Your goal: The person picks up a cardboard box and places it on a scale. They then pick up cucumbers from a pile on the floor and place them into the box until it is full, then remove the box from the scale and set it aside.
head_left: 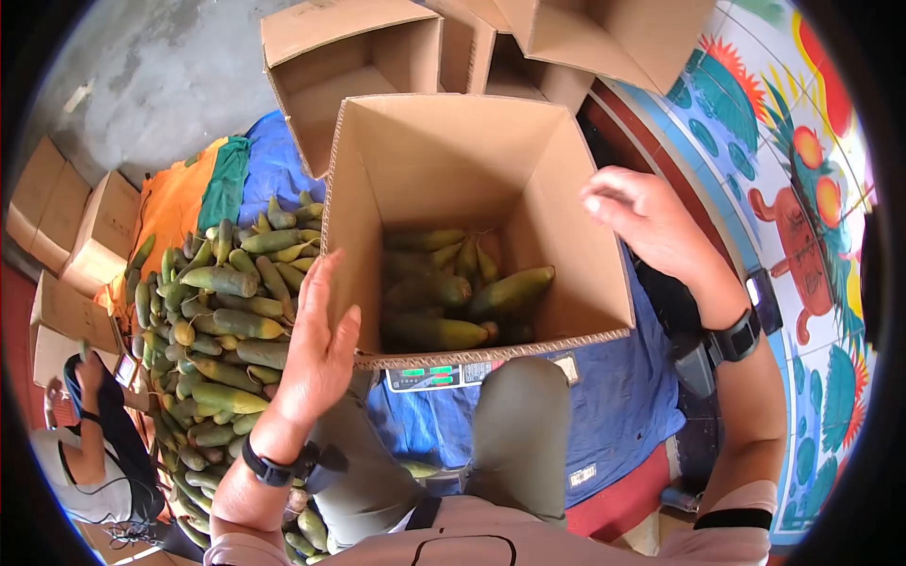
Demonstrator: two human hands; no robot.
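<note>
An open cardboard box (453,141) stands in front of me with its mouth facing up. Several long green radishes (512,292) lie at its bottom, some of them in shadow. My left hand (316,354) is at the near left corner of the box, fingers stretched out and nothing in them. Across from it, my right hand (646,212) hovers beside the right rim with its fingers loosely bent and no object showing in it. A scale with a lit green display (415,374) peeks out under the near edge of the box.
A large heap of green radishes (226,396) covers the ground at left. Other open boxes (349,47) stand behind, and more cartons (104,231) at far left. Another person (94,462) is at lower left. A painted tile wall (802,217) borders the right; blue tarp (613,415) lies underneath.
</note>
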